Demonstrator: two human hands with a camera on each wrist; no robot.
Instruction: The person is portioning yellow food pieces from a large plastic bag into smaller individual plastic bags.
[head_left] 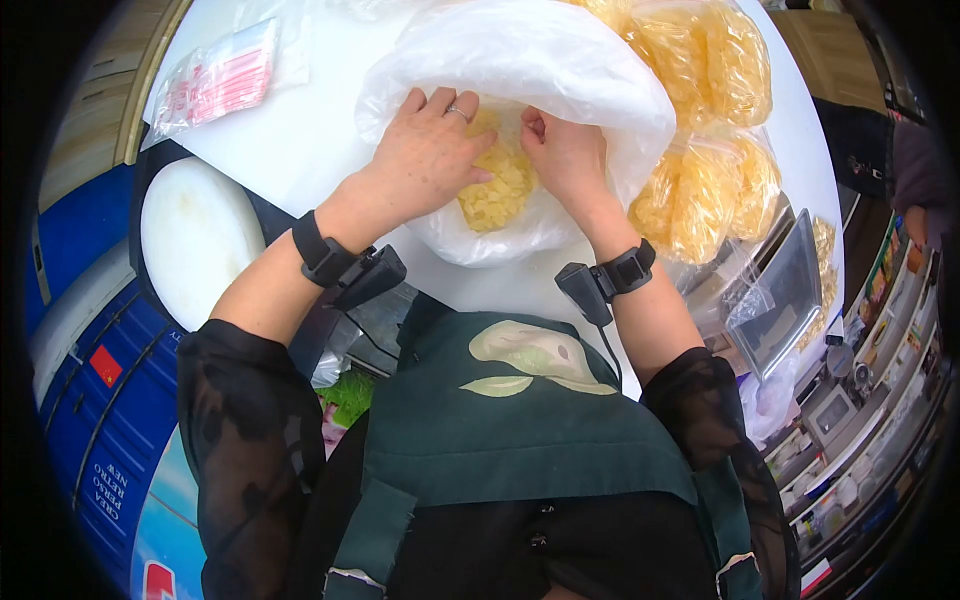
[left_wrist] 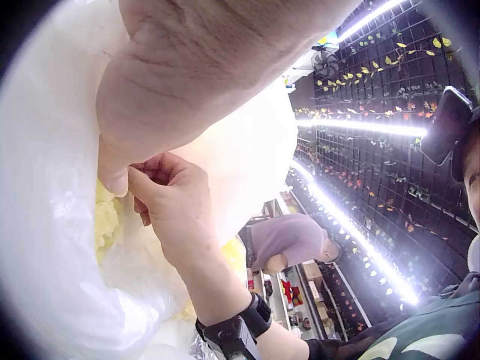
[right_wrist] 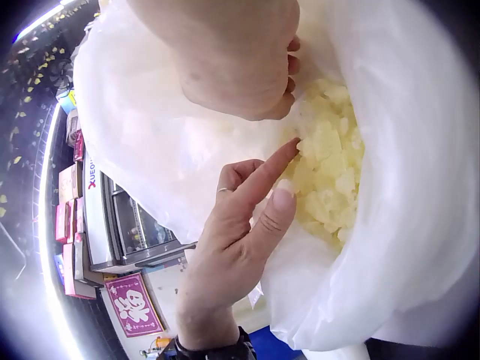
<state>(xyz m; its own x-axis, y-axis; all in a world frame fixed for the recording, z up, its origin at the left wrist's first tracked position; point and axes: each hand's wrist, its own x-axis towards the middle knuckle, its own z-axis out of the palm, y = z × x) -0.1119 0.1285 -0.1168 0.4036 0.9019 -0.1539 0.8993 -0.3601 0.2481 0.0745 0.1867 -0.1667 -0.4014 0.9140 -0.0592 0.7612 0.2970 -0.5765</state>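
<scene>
A white plastic bag (head_left: 625, 85) stands wide-mouthed on the table, with pale yellow, translucent flaky pieces (head_left: 497, 196) heaped inside. My left hand (head_left: 425, 150), a ring on one finger, reaches over the bag's left side. Its index finger stretches to the edge of the pieces in the right wrist view, the thumb apart from it. My right hand (head_left: 567, 158) is inside the bag's right side, above the heap. In the left wrist view its fingers curl in and the thumb meets the index finger; nothing shows between them.
Clear bags (head_left: 700, 190) of amber-yellow pieces crowd the table's right side. Near them lies a clear plastic lid or tray (head_left: 775, 295). A packet of pink-striped items (head_left: 222, 82) lies at the upper left, above a round white board (head_left: 198, 228). Another person (left_wrist: 289, 240) is in the background.
</scene>
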